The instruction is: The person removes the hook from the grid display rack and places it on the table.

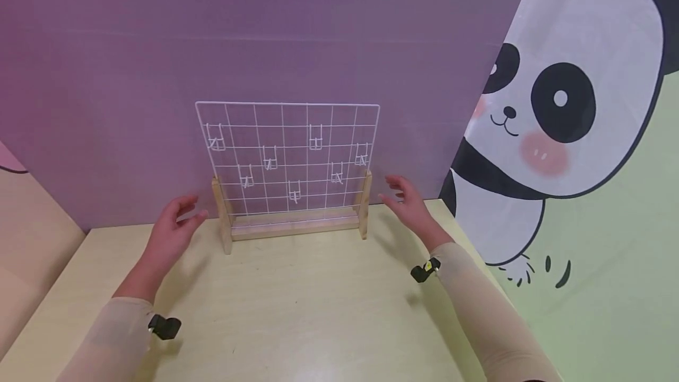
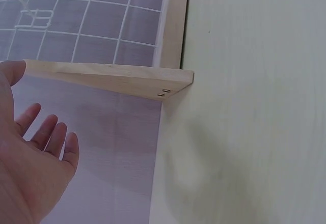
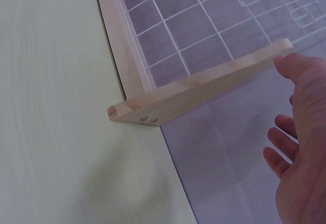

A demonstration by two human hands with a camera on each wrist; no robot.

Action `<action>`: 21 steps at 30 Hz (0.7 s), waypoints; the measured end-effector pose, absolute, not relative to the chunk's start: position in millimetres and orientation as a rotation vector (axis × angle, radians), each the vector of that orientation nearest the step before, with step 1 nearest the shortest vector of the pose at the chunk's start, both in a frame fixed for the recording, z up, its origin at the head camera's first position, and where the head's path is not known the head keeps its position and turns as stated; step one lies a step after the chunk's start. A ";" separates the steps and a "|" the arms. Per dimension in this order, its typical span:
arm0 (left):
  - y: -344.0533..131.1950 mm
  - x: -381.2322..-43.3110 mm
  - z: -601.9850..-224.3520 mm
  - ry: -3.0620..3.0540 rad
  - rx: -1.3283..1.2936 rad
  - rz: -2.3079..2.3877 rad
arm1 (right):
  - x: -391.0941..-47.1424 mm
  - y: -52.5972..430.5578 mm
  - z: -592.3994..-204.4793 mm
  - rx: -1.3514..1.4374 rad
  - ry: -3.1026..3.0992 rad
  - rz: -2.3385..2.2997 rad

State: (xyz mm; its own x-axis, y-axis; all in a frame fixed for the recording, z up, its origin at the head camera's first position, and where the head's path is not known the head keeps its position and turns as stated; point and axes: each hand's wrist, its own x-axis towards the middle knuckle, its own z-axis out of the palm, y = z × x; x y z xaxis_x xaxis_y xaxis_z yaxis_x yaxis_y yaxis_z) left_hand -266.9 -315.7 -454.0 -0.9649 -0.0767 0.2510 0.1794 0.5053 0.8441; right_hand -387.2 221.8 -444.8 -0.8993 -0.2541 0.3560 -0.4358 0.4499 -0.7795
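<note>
A white wire grid rack (image 1: 294, 155) stands upright in a wooden base (image 1: 297, 230) at the back of the table. Several small white wire hooks (image 1: 315, 139) hang on its mesh. My left hand (image 1: 172, 231) is just left of the rack, fingers loosely bent and holding nothing. In the left wrist view its thumb overlaps the upper end of the wooden side post (image 2: 112, 71). On the other side, my right hand (image 1: 411, 208) hovers right of the rack with relaxed fingers and nothing in them. Its thumb lies close by the other side post (image 3: 214, 79) in the right wrist view.
The pale wooden table (image 1: 297, 299) extends in front of the rack. Behind it rises a purple panel (image 1: 265, 63). A green wall with a painted panda (image 1: 573, 111) is at the right. Each forearm wears a small black camera (image 1: 165, 327) on a beige sleeve.
</note>
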 end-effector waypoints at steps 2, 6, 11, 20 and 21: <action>-315.1 -267.3 -452.3 -2.486 -0.088 -1.446 | -389.4 218.2 -444.0 0.613 -2.504 1.424; -313.1 -267.2 -446.6 -2.486 -0.072 -1.449 | -393.2 211.3 -441.9 0.623 -2.483 1.430; -309.8 -268.8 -435.8 -2.478 -0.064 -1.426 | -395.0 204.2 -436.6 0.634 -2.450 1.469; -306.8 -271.9 -424.0 -2.447 -0.050 -1.423 | -399.2 190.9 -427.8 0.656 -2.398 1.513; -306.3 -271.7 -422.4 -2.443 -0.049 -1.424 | -399.3 190.0 -426.5 0.656 -2.398 1.513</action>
State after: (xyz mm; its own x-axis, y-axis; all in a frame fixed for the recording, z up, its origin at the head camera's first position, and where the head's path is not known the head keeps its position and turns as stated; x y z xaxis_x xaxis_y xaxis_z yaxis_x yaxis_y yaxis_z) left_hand -271.7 -306.3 -422.4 -0.9507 -0.1261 0.2832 0.1843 0.5047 0.8434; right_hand -399.3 190.0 -426.5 -0.8731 -0.2475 0.4201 -0.4857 0.3662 -0.7937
